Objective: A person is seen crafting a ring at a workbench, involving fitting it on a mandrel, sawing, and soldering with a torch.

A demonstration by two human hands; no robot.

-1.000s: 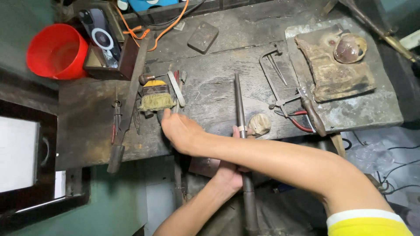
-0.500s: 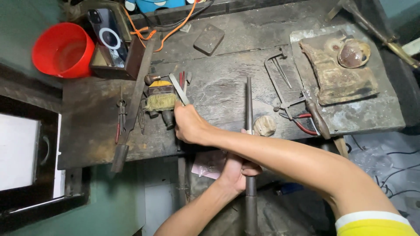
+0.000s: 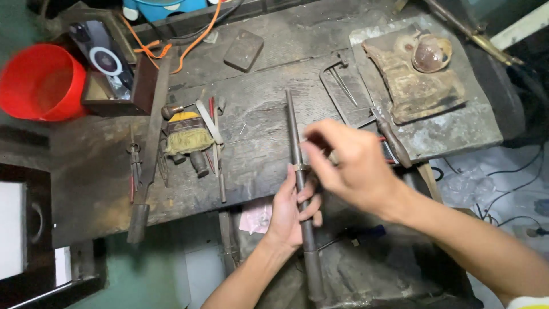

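Left hand point(image 3: 289, 212) wrapped around a long tapered metal rod point(image 3: 298, 177), fingers curled over its middle, thumb side toward the bench. Grip closed and firm, apparently to steady the rod. Rod lying lengthwise: thin tip resting on the dark wooden workbench point(image 3: 263, 114), thick end hanging off the near edge toward the body. Small ring-like band point(image 3: 302, 167) visible on the rod just above the left fingers; too small to tell its material.

Right hand point(image 3: 351, 166) raised just above the rod and somewhat blurred. Fingers half curled, thumb and forefinger drawn toward each other near the band; whether anything is pinched between them cannot be told. Positioned just beside the left hand, probably so one hand braces while the other works at the band.

Left of the rod, within easy reach: yellow-and-olive brush-like block point(image 3: 186, 134), thin files and picks point(image 3: 216, 149) laid parallel, long flat bar point(image 3: 150, 149) running down to the bench edge. Red plastic bowl point(image 3: 40, 83) at far left, beside a small wooden box point(image 3: 117, 77) holding a phone-like device. Orange cable point(image 3: 189, 40) trailing along the back. Dark rectangular block point(image 3: 243, 50) near the rear. Right side: worn charred pad point(image 3: 414, 86) on a grey slab point(image 3: 457, 131), a domed shell-like piece point(image 3: 432, 54) set on top. Handled tool point(image 3: 394, 140) partly hidden behind the right hand.
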